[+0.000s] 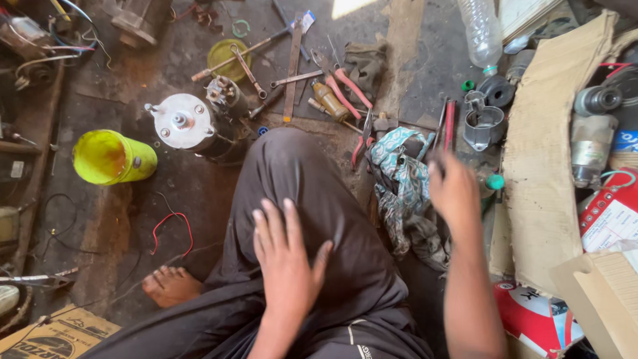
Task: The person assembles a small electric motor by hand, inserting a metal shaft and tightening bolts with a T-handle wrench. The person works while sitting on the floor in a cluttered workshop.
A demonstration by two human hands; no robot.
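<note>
Hands at rest above a cluttered workshop floor.
Left hand lay open, flat on the dark-trousered thigh; right hand, blurred, hovered over a patterned rag, grip indeterminable.

A dark, oil-stained concrete floor fills the frame. A patch of sunlight is seen at the top centre. A flattened cardboard sheet is laid along the right side. No walls or windows are shown.
</note>
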